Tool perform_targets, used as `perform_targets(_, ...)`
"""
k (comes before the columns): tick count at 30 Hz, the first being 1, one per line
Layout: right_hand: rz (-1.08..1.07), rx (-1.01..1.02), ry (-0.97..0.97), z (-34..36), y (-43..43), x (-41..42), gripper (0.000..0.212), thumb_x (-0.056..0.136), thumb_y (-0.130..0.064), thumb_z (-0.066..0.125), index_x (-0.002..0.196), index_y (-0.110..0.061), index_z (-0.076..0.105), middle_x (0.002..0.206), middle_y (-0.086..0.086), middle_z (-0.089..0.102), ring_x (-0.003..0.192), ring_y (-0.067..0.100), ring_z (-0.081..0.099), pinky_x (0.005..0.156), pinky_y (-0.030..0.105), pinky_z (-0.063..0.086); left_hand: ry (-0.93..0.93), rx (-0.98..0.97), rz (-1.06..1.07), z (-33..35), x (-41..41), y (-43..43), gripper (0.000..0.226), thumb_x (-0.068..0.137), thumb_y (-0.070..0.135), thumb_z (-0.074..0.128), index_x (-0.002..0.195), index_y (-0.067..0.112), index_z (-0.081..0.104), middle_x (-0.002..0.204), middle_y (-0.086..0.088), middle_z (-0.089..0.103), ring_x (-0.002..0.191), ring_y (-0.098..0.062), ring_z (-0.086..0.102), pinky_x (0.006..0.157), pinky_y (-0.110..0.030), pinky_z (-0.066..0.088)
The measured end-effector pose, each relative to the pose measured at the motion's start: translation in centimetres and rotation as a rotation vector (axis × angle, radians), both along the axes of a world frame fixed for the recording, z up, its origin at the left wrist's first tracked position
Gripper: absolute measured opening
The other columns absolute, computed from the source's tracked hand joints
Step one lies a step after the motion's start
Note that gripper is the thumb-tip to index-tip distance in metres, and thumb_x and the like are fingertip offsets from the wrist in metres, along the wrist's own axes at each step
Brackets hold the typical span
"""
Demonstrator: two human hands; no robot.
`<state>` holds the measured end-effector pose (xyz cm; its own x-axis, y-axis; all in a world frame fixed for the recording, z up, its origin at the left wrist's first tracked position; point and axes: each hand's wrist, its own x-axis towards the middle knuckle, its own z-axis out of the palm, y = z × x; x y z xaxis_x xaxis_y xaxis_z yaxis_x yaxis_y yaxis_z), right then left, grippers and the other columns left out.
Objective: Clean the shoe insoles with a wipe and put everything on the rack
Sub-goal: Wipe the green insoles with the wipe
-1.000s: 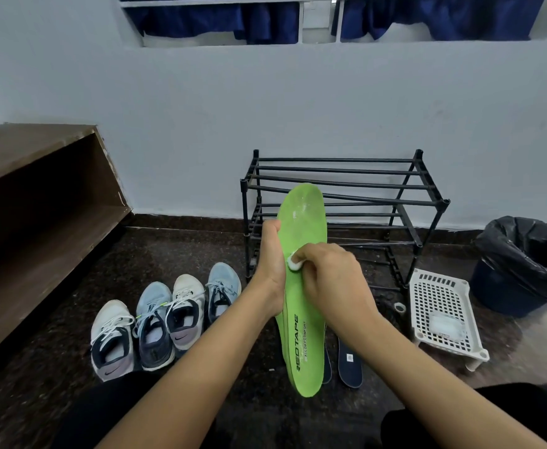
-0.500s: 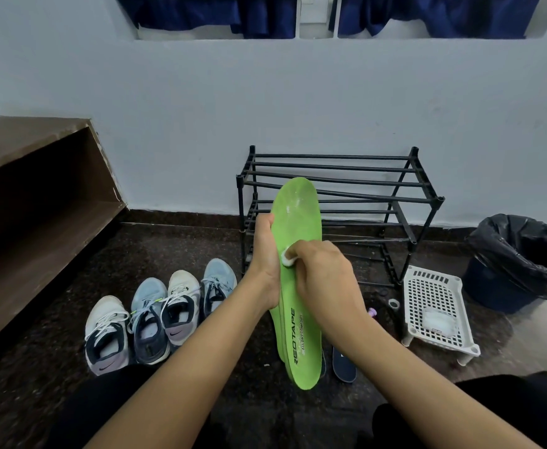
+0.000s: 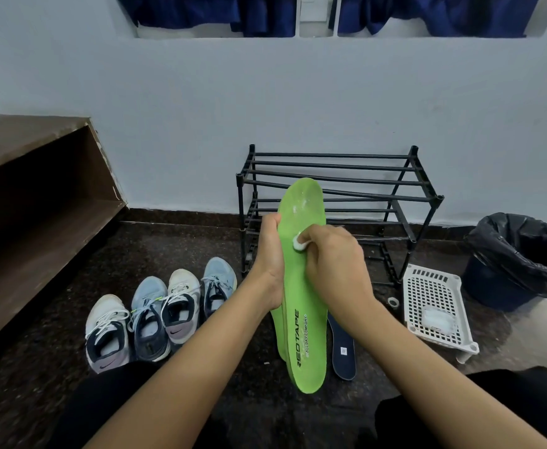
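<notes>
Left hand [image 3: 269,254] grips the left edge of an upright green insole [image 3: 303,286], held before the black shoe rack [image 3: 340,202]. Right hand [image 3: 333,260] pinches a white wipe [image 3: 299,244] against the insole's face, fingers curled. Navy insole [image 3: 343,348] lies on floor.

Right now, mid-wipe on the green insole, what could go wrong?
1. The left hand has its grip on one edge of the green insole only; pressure from the right hand could bend it or slip it free.
2. The wipe is a small wad, so the white residue near the toe may just smear.
</notes>
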<state>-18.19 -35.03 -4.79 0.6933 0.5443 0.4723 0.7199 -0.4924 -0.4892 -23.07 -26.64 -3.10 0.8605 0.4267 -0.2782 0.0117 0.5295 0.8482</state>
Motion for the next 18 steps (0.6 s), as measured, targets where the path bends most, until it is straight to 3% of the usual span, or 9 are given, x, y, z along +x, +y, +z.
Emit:
perform_targets(4,0.054,-0.056,0.039,-0.5,-0.1,-1.2,0.027,0.084,0.003,0.049,0.096,-0.015,0.066,0.096,0.004,0.064,0.097,0.023,0.053,0.079,0.038,0.045,0.035,0.008,0.020,-0.1,-0.2,0.2,0.064,0.093,0.049,0.029,0.044,0.021,0.059,0.051,0.003,0.055,0.045,-0.014,0.052,0.052,-0.025,0.038)
perform_targets(8,0.030,-0.035,0.042,0.1,-0.1,-0.1,0.027,0.084,0.003,0.050,0.094,-0.015,0.067,0.095,0.004,0.066,0.095,0.024,0.055,0.080,0.037,0.045,0.024,0.022,0.010,-0.2,-0.1,-0.2,0.062,0.093,0.048,0.029,0.050,0.021,0.063,0.055,0.000,0.058,0.053,-0.018,0.055,0.055,-0.027,0.041)
perform_targets(15,-0.075,0.032,-0.002,0.6,-0.3,1.4,0.026,0.082,0.004,0.051,0.092,-0.013,0.067,0.096,0.007,0.066,0.092,0.028,0.056,0.073,0.036,0.045,-0.010,0.041,-0.051,-0.2,-0.2,-0.8,0.058,0.095,0.044,0.026,0.062,0.017,0.065,0.058,-0.003,0.062,0.049,-0.017,0.058,0.052,-0.023,0.044)
perform_targets(18,0.006,0.011,-0.023,0.1,-0.1,-0.5,0.024,0.080,0.004,0.053,0.089,-0.013,0.068,0.092,0.007,0.067,0.090,0.028,0.057,0.075,0.038,0.047,0.014,0.011,-0.009,-0.2,-0.2,0.0,0.060,0.094,0.047,0.029,0.053,0.018,0.063,0.056,-0.002,0.058,0.049,-0.017,0.055,0.053,-0.024,0.041)
